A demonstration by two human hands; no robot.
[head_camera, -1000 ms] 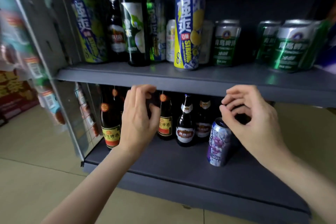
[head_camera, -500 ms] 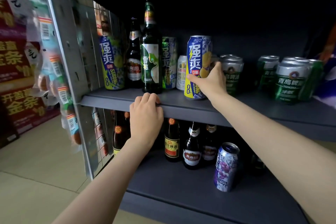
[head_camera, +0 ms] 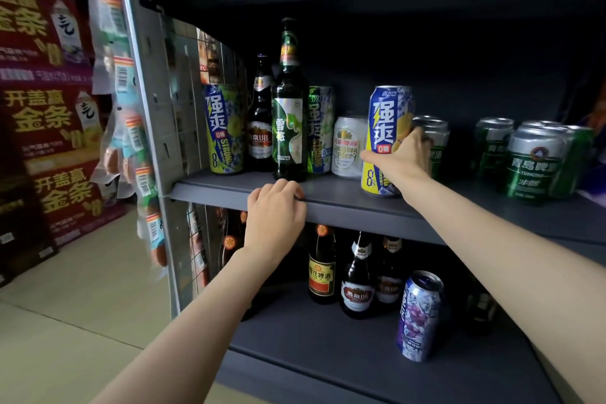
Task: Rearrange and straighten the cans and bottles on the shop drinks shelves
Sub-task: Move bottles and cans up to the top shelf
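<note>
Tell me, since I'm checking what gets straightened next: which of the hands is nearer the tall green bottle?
Left. The left hand grips the shelf edge just below the tall green bottle; the right hand holds the blue and yellow can further right.

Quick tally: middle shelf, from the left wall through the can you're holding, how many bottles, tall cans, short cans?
Bottles: 2, the brown bottle and green bottle.
Tall cans: 3, the lime can, green can and blue-yellow can held by the right hand.
Short cans: 1, the white can.
Total: 6.
</note>
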